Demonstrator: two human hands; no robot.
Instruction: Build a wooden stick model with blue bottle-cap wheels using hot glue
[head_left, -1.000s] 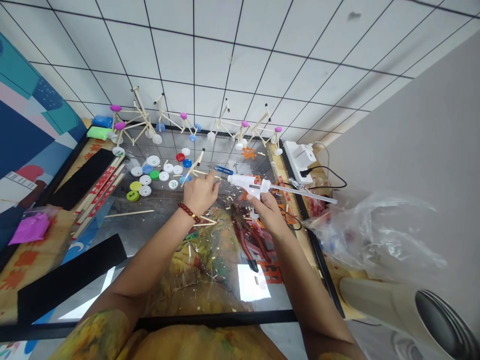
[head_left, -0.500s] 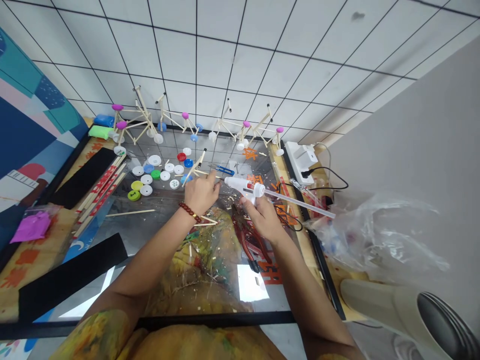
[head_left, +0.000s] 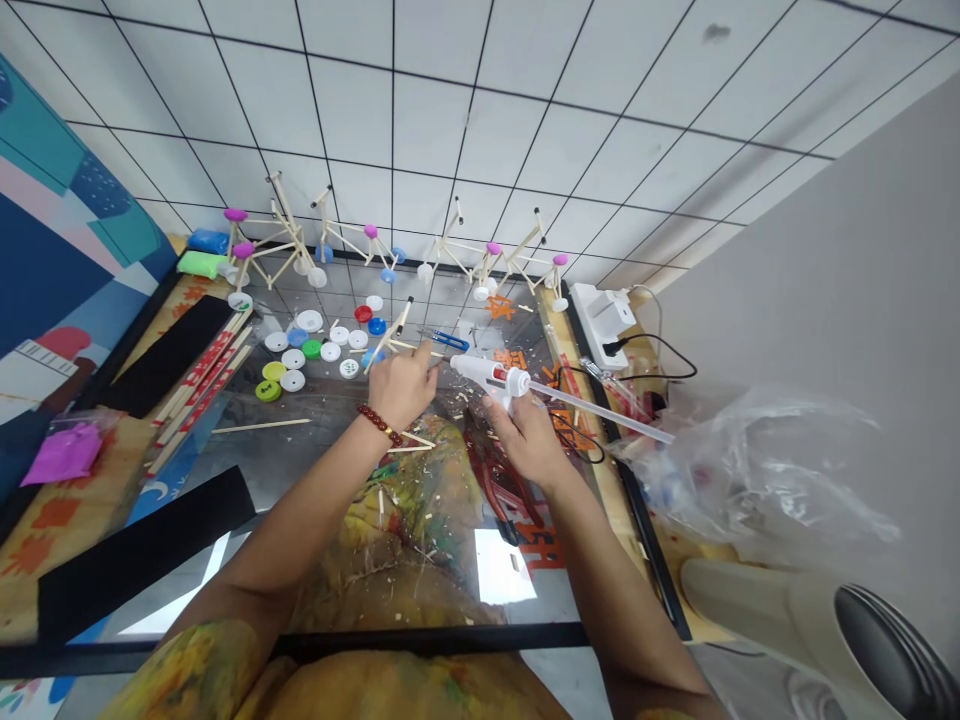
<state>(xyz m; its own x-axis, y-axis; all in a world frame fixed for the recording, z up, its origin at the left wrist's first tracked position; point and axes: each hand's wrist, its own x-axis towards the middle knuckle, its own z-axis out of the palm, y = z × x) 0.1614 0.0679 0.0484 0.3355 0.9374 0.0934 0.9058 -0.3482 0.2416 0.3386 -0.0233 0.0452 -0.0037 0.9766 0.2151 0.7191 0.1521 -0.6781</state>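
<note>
My right hand [head_left: 530,436] is wrapped round a white hot glue gun [head_left: 480,373], with a long clear glue stick [head_left: 600,408] poking out of its back. The gun's nozzle points left, close to the fingers of my left hand [head_left: 403,388]. That hand is closed on a small frame of wooden sticks [head_left: 400,325] with a blue bottle cap [head_left: 373,358] at its left side. The grip itself is partly hidden behind the fingers. Just beyond lies a blue craft knife [head_left: 450,341]. Red-handled pliers [head_left: 491,480] rest below the gun.
Loose bottle caps [head_left: 330,351] in several colours lie left of my hands. Finished-looking stick frames [head_left: 345,240] stand along the tiled wall. A white power strip [head_left: 600,325] and a clear plastic bag [head_left: 742,470] are at the right; black strips [head_left: 150,555] lie left.
The back end of the glue stick has dipped slightly to the right as the glue gun tilts a little. My left hand and the stick frame stay almost still.
</note>
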